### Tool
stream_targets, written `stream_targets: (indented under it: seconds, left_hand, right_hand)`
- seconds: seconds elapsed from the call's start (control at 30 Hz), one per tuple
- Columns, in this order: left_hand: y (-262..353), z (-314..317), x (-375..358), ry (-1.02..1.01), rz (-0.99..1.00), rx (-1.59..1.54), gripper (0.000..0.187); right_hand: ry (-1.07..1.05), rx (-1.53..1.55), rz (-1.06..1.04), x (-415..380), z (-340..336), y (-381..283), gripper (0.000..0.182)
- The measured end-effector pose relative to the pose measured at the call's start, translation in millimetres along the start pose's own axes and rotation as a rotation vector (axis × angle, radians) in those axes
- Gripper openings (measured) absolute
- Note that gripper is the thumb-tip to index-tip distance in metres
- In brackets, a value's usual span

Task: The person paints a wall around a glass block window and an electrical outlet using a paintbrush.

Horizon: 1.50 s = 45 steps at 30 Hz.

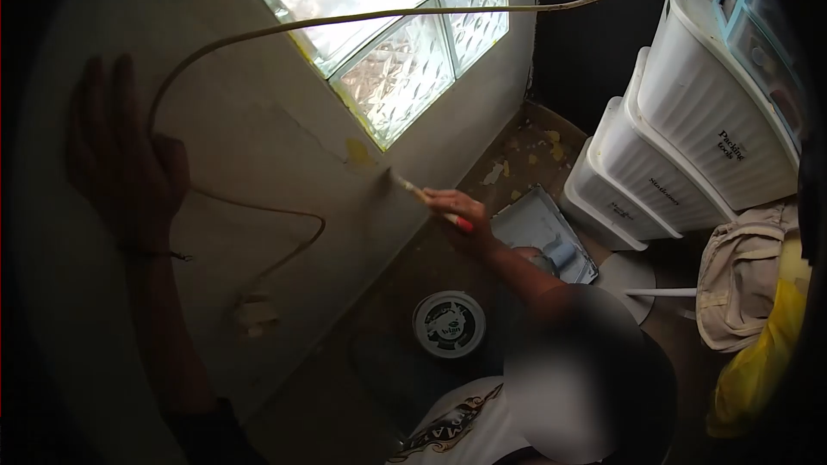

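Note:
My left hand is at the left, against the pale wall, its fingers pointing up. A thin light cable passes under this hand, held between the thumb and the palm. It arcs over the glass-block window on one side and runs down to a wall socket on the other. My right hand is out of view. A co-worker's hand holds a paintbrush with a red-marked handle, its bristles touching the wall below the window. Yellow patches show on the wall there.
A paint bucket stands on the floor beside the co-worker, who wears a cap and white shirt. Beyond are a paint tray, stacked white labelled bins, a beige bag and yellow plastic. Paint flakes litter the corner floor.

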<state>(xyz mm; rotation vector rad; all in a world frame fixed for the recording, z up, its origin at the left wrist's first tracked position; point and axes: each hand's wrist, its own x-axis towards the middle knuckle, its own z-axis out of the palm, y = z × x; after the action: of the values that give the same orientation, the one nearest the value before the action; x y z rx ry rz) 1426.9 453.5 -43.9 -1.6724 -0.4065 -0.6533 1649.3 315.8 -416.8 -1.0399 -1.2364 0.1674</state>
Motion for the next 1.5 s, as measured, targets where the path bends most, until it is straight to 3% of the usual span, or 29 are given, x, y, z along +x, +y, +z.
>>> stream_targets:
  seconds: [0.1,0.17,0.23,0.27,0.33,0.4,0.53,0.7,0.77,0.9,0.97,1.0,1.07,1.2,1.3,1.4,1.43,1.5]
  left_hand:
    - [-1,2,-5,-0.012,-0.022,0.014,0.062]
    - [-1,3,-7,-0.031,-0.022,0.057,0.06]
    - [-2,3,-8,-0.053,-0.018,0.105,0.057]
    - [-3,4,-10,-0.022,-0.012,0.111,0.058]
    - [-3,5,-12,-0.014,-0.019,0.109,0.058]
    - [-3,8,-12,0.007,-0.003,0.123,0.058]
    - [-12,45,-37,0.097,-0.05,0.052,0.059]
    - [-29,45,-11,0.276,0.265,0.153,0.061]
    - [-27,50,-8,0.317,0.302,0.185,0.062]
    - [-21,48,-8,0.335,0.221,0.156,0.063]
    - [-21,47,-9,0.321,0.199,0.138,0.063]
    - [-21,47,-9,0.315,0.199,0.134,0.063]
    - [-21,45,-9,0.299,0.186,0.129,0.062]
    - [-20,45,-10,0.273,0.173,0.117,0.061]
    - [-18,46,-12,0.262,0.159,0.1,0.061]
    - [-21,41,-15,0.246,0.154,0.1,0.06]
    - [-21,41,-15,0.238,0.149,0.1,0.06]
    - [-18,40,-16,0.223,0.142,0.096,0.059]
  right_hand:
    - [-0.187,0.154,0.017,-4,10,-19,0.019]
    - [-0.107,0.082,0.004,14,2,0,0.018]
    - [0.155,0.071,-0.064,36,-19,37,0.015]
    - [0.342,0.084,0.028,39,-30,53,0.011]
    - [0.452,-0.184,0.129,36,-69,82,0.012]
    - [0.47,-0.249,0.135,24,-99,83,0.013]
    - [0.32,-0.413,0.481,-47,-152,92,0.011]
    - [0.2,-0.682,0.735,-155,-187,128,0.013]
    - [0.204,-0.752,0.829,-176,-182,134,0.013]
    - [0.29,-0.621,0.962,-196,-177,167,0.015]
    - [0.398,-0.396,1.069,-208,-178,193,0.019]
    - [0.392,-0.395,1.071,-209,-182,196,0.019]
    - [0.145,-0.862,0.92,-186,-184,176,0.018]
    - [0.092,-0.883,0.862,-162,-181,143,0.018]
    - [-0.233,-0.907,0.753,-176,-178,124,0.015]
    - [-0.273,-0.768,0.86,-174,-174,107,0.013]
    - [-0.186,-0.732,0.878,-176,-175,108,0.011]
    - [-0.152,-0.816,0.777,-183,-176,108,0.011]
